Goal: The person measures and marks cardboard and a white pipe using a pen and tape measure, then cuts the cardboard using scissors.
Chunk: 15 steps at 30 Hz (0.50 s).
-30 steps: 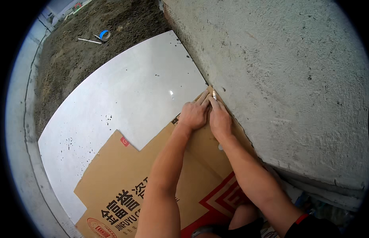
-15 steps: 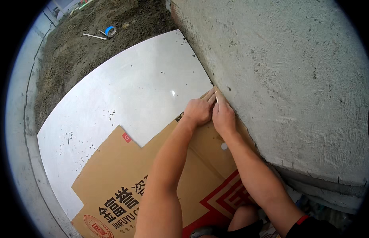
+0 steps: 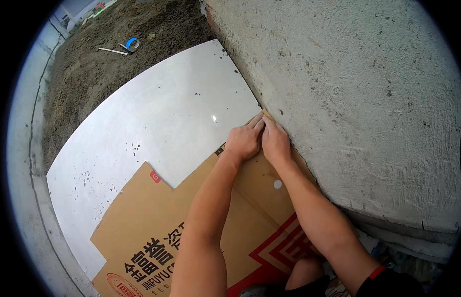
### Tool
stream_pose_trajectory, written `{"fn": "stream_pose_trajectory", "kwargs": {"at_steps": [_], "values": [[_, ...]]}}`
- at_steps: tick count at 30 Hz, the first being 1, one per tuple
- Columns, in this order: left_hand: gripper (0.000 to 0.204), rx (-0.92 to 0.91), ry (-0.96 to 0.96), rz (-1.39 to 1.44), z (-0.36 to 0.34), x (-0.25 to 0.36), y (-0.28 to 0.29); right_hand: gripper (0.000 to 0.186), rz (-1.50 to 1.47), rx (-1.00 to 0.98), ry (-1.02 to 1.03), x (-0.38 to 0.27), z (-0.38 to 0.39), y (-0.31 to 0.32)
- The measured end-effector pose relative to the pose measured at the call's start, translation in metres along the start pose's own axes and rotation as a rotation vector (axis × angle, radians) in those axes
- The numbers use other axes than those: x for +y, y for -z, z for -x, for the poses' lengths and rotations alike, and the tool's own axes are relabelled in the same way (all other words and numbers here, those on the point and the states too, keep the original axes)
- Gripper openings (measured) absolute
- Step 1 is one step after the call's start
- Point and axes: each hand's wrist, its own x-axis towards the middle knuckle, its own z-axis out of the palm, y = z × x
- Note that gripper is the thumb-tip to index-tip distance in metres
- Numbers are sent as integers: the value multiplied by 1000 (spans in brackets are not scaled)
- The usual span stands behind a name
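Observation:
My left hand (image 3: 243, 142) presses on a brown cardboard sheet (image 3: 250, 208) at its narrow far corner, fingers stretched toward the wall. Right beside it, my right hand (image 3: 275, 144) is closed at the same corner, its fingertips against those of the left; the slim white pen seen in it earlier is mostly hidden now. The cardboard has dark print and red bands and lies over a large glossy white tile (image 3: 121, 123) speckled with dark bits. The tile's right edge runs along the base of a rough concrete wall (image 3: 364, 99).
Dark loose soil (image 3: 86, 84) lies beyond the tile, with a blue-and-silver tape roll (image 3: 132, 40) and a thin white strip (image 3: 111, 50) on it. A cracked concrete edge (image 3: 29, 148) curves down the left. My bent knee (image 3: 304, 274) is at the bottom right.
Both hands stay at the cardboard's corner with only slight shifts. The white pen, visible between the fingers a second ago, is now largely covered by them.

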Motion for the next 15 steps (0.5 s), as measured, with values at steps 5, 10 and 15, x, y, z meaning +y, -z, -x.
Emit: {"fn": "stream_pose_trajectory", "kwargs": {"at_steps": [5,10,15], "values": [[49,-82,60,-18,-1,6,7,43,-26,-15,-10,1,-3,-2],[50,-60,40,-24,-2,5,3,44,-15,5,4,2,-4,-6],[51,-52,43,-18,-2,0,-2,44,11,-49,-68,-10,-6,-1]]}}
